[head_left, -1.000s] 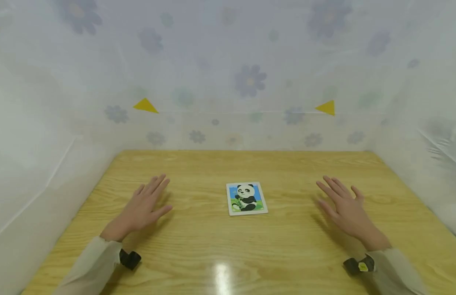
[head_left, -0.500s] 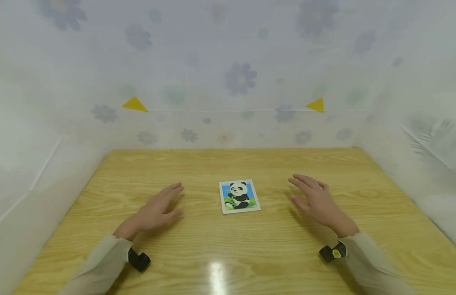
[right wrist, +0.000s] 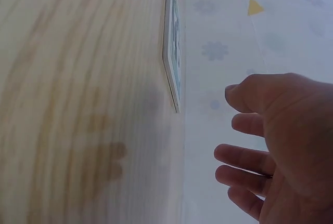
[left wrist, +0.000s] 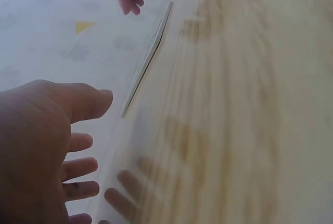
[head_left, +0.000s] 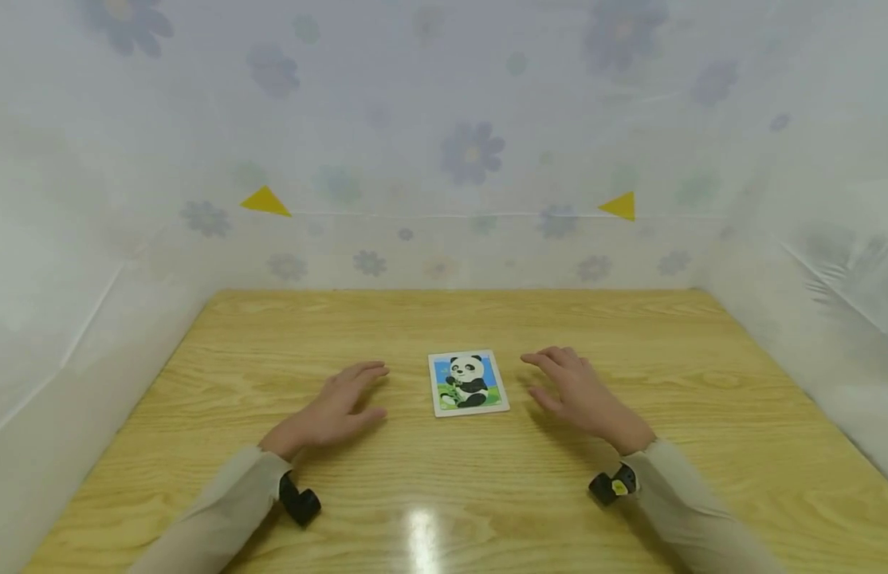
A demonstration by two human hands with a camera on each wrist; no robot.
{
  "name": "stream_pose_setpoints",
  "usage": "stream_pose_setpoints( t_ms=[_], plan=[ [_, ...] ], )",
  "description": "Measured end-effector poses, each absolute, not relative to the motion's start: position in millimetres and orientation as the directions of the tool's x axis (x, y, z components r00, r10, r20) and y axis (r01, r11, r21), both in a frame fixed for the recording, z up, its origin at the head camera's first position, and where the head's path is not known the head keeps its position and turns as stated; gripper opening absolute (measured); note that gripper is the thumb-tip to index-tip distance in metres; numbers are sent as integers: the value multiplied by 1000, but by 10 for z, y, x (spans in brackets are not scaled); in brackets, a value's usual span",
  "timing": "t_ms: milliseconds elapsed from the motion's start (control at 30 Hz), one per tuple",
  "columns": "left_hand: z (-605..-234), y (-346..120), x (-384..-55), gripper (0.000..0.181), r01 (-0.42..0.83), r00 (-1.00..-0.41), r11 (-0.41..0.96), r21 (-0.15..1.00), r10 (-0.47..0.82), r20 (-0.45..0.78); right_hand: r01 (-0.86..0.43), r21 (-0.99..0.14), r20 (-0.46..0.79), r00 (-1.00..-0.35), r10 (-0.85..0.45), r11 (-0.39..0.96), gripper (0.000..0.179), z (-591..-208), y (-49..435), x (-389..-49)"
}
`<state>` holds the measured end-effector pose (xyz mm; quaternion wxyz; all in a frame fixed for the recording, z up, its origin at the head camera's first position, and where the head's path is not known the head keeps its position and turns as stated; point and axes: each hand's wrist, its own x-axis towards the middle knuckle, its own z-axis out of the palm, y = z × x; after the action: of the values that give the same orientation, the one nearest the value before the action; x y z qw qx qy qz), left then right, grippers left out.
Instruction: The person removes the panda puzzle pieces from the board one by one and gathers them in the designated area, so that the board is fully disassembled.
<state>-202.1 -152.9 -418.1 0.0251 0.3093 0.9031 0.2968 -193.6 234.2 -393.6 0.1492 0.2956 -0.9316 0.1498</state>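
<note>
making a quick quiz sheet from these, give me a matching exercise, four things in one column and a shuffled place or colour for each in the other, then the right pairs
1. left hand
2. panda picture
3. right hand
4. table

A. yellowish, wood-grained
B. right of the panda picture, not touching it
C. left of the panda picture, not touching it
D. lying flat

Pairs: 1-C, 2-D, 3-B, 4-A
</note>
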Motion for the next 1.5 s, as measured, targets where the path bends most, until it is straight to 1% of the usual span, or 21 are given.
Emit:
stream_pose_setpoints(
  t_ms=[100,400,700,900,1167,1367,1500],
  plan=[
    [-4202,-1498,-2035,60,540,-808,633,554,574,132,-618,-179,378,-762,-527,765,44,-3958,2291,-1957],
    [-4193,-1371,-2105,59,519,-815,621,587,566,122,-654,-175,386,-734,-559,736,41,-3965,2200,-1994],
    [-4190,-1266,-2194,58,538,-804,595,597,576,149,-634,-214,342,-761,-551,743,39,-3986,2094,-2060],
    [-4237,-1209,-2209,59,559,-792,590,582,588,165,-656,-261,328,-751,-574,708,36,-4026,1980,-2100],
    [-4294,-1092,-2244,57,564,-801,598,570,563,202,-623,-421,238,-777,-583,659,30,-4043,1849,-2165],
    [-4307,-985,-2281,59,552,-825,629,547,508,248,-616,-438,210,-778,-592,655,29,-4058,1774,-2220],
    [-4299,-908,-2335,61,564,-819,622,544,508,268,-609,-451,194,-780,-594,652,28,-4067,1725,-2254]
  ],
)
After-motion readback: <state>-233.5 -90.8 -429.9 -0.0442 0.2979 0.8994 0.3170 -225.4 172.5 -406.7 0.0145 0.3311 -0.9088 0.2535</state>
